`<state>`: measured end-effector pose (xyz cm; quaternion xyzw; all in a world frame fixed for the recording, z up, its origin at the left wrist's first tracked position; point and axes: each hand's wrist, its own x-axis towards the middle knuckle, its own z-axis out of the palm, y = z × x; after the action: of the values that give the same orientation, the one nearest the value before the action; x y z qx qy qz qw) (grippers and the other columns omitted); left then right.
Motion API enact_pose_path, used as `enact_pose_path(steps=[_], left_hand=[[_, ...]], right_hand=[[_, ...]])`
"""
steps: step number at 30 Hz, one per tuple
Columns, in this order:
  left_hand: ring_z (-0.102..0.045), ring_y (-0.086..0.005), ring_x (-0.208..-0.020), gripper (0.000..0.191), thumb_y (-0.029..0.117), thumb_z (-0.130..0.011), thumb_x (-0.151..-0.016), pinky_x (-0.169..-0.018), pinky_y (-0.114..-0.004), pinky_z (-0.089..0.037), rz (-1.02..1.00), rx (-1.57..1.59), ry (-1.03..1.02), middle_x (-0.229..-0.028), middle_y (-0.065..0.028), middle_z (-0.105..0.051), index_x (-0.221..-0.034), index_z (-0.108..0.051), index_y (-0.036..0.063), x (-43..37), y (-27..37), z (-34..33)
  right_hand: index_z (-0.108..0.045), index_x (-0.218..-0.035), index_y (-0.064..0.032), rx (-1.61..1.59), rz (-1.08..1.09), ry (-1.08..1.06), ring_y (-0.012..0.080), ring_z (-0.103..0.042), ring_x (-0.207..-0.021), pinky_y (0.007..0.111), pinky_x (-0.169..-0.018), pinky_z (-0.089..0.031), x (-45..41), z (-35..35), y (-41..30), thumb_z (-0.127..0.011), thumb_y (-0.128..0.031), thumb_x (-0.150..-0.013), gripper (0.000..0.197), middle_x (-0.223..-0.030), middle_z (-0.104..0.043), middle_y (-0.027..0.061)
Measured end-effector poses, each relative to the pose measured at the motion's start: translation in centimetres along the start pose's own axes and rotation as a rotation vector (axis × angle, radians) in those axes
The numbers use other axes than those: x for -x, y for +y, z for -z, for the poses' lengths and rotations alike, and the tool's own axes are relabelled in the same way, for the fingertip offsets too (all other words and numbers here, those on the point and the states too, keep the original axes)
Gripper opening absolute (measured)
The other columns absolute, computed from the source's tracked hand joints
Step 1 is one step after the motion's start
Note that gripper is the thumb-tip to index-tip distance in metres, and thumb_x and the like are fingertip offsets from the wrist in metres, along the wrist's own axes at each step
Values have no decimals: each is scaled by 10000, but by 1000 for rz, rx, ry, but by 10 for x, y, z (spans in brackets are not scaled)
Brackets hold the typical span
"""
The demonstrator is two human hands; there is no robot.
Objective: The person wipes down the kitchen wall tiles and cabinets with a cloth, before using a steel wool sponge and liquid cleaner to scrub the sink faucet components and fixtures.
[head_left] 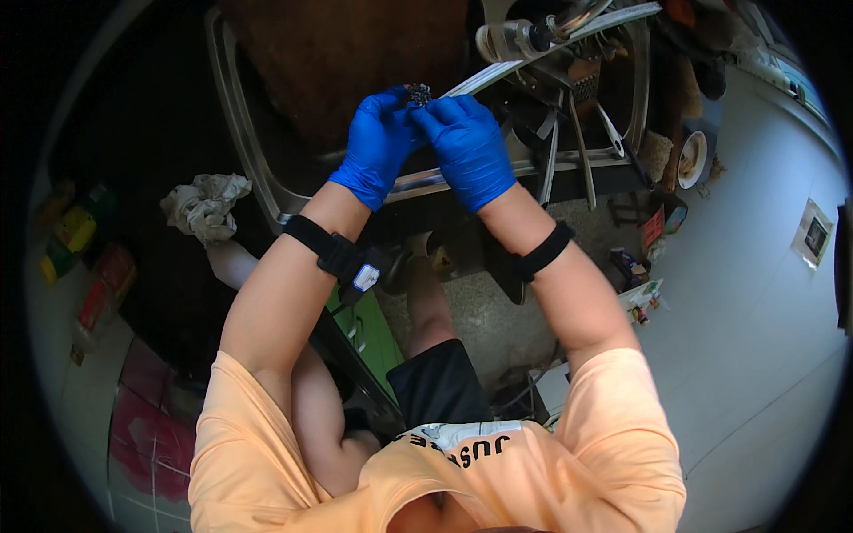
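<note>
My left hand (380,143) and my right hand (470,150), both in blue gloves, meet above the front of a steel sink (413,185). Between their fingertips is a small dark scouring pad that looks like metal mesh (419,94); both hands pinch it. Behind and left of them, a large brown surface (346,46), perhaps a board or pan, covers much of the left basin. Just right of my right hand, several long-handled utensils (552,156) lie in and across the right basin. A long pale strip (490,76) slants over the sink beside the faucet fitting (510,41).
A crumpled whitish cloth (208,205) lies left of the sink, touching a bare limb partly hidden behind my left arm. Bottles (100,300) stand far left. A sponge (654,152) and a white bowl (692,158) are at the right. A green cabinet door (373,333) is below.
</note>
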<state>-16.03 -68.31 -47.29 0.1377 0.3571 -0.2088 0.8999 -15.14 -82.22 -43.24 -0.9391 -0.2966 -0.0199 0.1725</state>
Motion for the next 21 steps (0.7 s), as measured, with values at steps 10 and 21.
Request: enact_pose_path(steps=[10,21], left_hand=[[-568,-235,-914,296,250,-497,-848,-825,-375,-464,-50,-168,16,-970,-104,-596,-1059,-563,51,-6,1,-10],[-590,-145,-937,366,135,-594,-886,-843,-263,-469,-305,-1081,18,-1067,-96,-611,-1228,-547,13,-7,-11,-14]], right_hand=[[-658,-944,-128,-304,16,-52,274,-562,-824,363,-673,-494,-10,24,14,-601,-88,-755,201,-860,-572,70],[-657,-995,-117,-624,-534,52,353,-568,-934,414,-803,-466,-30,37,70,-581,-42,-752,265,-947,-616,131]])
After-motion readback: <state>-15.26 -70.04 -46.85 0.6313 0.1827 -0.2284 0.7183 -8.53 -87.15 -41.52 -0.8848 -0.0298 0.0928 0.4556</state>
